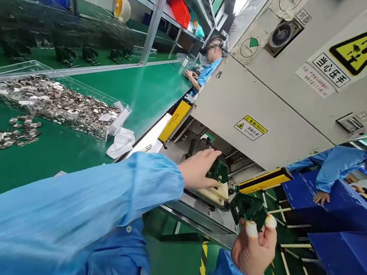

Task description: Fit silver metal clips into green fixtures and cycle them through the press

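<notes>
My left hand (199,169) reaches into the opening of a press machine, thumb and fingers spread apart. Between its thumb and fingertips sits a dark green circuit-board-like part (219,170), on a cream-coloured fixture block (219,194). Whether the fingers press on that part is hard to see. My right hand (255,252), with white covers on two fingertips, pinches another dark green circuit-board-like part (248,208) just outside the opening, right of the fixture.
The grey press housing (246,106) hangs over the opening, with yellow guards (264,182) at its sides. Left, a clear tray (115,121) of small metal pieces stands on the green bench (70,155), beside a white cloth (122,142). Co-workers (210,68) sit beyond. Blue panels (349,266) stand right.
</notes>
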Motion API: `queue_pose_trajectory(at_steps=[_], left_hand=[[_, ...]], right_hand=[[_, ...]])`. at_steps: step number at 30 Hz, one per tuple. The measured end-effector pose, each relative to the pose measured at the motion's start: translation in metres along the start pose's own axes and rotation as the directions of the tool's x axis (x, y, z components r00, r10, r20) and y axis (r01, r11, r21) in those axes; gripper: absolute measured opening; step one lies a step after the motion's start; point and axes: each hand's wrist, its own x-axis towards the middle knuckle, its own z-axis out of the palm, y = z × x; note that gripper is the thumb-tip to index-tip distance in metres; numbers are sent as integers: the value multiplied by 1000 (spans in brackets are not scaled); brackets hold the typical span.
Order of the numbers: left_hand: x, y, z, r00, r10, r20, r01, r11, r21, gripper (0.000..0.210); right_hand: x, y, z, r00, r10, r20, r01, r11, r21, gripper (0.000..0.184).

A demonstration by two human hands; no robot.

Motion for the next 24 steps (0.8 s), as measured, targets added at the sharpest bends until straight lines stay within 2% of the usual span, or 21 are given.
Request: queue_pose_trajectory(at_steps=[3,6,9,12,14,16,18,20,21,22,23,24], left_hand=[[22,-1,16,995,-92,37,93,995,-18,77],[12,4,-2,996,-74,-54,71,995,-67,75],[-25,6,-46,988,-93,-123,75,987,-143,71],[-78,-1,-90,975,-214,-58,204,968,-147,58],[-113,-10,-108,947,-322,9,321,938,-134,52],[-142,-21,-113,911,-408,66,413,898,-151,52],[-159,-33,-108,895,-436,100,447,872,-198,54],[-165,-44,-100,895,-428,129,446,863,-238,58],[-164,-49,-96,894,-425,143,448,860,-244,60],[-162,-54,-92,888,-430,164,459,856,-239,63],[-158,-57,-90,876,-444,189,478,849,-225,66],[-155,-59,-87,862,-460,213,500,839,-213,69]], right_hand=[[17,8,7,995,-23,98,23,1000,-2,63],[37,18,24,975,-88,203,97,995,-31,66],[55,25,44,923,-82,375,147,978,-149,69],[64,27,60,806,-31,591,211,948,-238,67],[63,26,65,745,-28,666,262,931,-254,66],[59,27,64,732,-40,680,317,904,-288,66],[52,31,52,768,-79,636,394,841,-371,65],[42,37,26,873,-123,472,394,748,-534,64],[36,41,9,933,-117,339,319,703,-636,63],[30,43,-10,985,-84,154,171,655,-736,63],[24,45,-29,1000,18,-6,-16,586,-810,63],[18,46,-47,994,103,-47,-97,553,-828,62]])
